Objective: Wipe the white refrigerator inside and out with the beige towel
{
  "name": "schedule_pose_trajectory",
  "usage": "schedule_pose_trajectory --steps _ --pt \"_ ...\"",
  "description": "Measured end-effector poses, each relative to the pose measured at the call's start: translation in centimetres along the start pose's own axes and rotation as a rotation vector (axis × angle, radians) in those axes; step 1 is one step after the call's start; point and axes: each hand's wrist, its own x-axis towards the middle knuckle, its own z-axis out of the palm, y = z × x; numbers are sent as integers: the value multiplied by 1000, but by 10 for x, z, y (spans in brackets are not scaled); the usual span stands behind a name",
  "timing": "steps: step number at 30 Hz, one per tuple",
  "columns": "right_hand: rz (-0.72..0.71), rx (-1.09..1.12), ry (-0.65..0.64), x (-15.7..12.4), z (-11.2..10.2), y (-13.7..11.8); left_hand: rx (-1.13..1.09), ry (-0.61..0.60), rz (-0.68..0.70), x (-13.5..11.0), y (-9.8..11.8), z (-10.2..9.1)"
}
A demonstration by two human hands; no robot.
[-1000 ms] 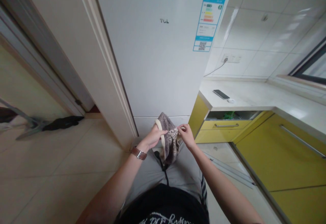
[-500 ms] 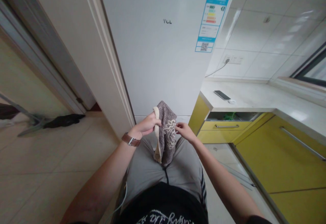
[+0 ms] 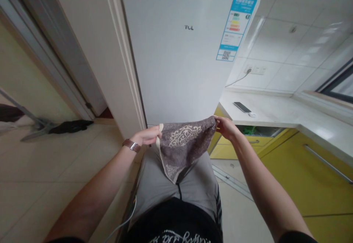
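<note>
A brown towel point(image 3: 187, 143) with a cream pattern and pale edging is stretched between my two hands, in front of the refrigerator and above my lap. My left hand point(image 3: 150, 135), with a brown watch point(image 3: 131, 145) at its wrist, is closed on the towel's left edge. At the upper right corner, the fingers of my right hand point(image 3: 224, 127) pinch the cloth. The towel's lower part hangs to a point over my grey trousers point(image 3: 157, 191). Some fingertips are hidden behind the cloth.
Straight ahead stands a white refrigerator point(image 3: 171, 70) with an energy label point(image 3: 235, 29). To the right, a white counter point(image 3: 275, 106) carries a phone point(image 3: 242, 106), above yellow cabinets point(image 3: 311, 169). A door frame point(image 3: 96, 51) rises on the left; a black bag-like thing point(image 3: 71, 126) lies on the floor.
My hands have moved apart, the right one up and to the right. The towel, bunched and hanging before, is now spread wide between them. The view has shifted slightly.
</note>
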Motion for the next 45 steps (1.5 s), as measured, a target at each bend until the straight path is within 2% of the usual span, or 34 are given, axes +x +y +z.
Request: schedule_pose_trajectory --steps 2,4,8,12,14,17,21,24,28,31,35,39,42,45 --pt "9 17 15 -1 -5 -17 -124 -2 -64 6 4 0" --pt "-2 28 44 0 -8 -35 -183 46 -25 12 16 5" --pt "-94 17 123 7 -13 -69 -65 222 79 23 54 17" --pt "-193 -15 228 19 -21 -102 -9 404 147 30 93 20" --pt "-230 -23 292 25 -25 -115 -11 425 178 31 110 21" --pt "-242 -9 266 32 -30 -130 -16 425 213 33 129 26" --pt "-259 -14 162 30 -34 -135 -26 349 311 34 143 35" --pt "-292 -92 78 27 -39 -131 116 316 390 33 150 35" --pt "-260 -202 0 34 -47 -126 413 489 424 33 159 27" --pt "-260 -261 37 41 -46 -125 481 563 448 34 165 23" --pt "-307 -328 2 40 -39 -129 540 443 482 35 172 20" --pt "-344 -463 -157 33 -33 -134 907 281 520 34 176 12" --pt "-363 -634 -200 33 -30 -136 1167 281 543 36 176 7" --pt "-375 -785 -164 35 -27 -135 1225 284 580 37 175 6"
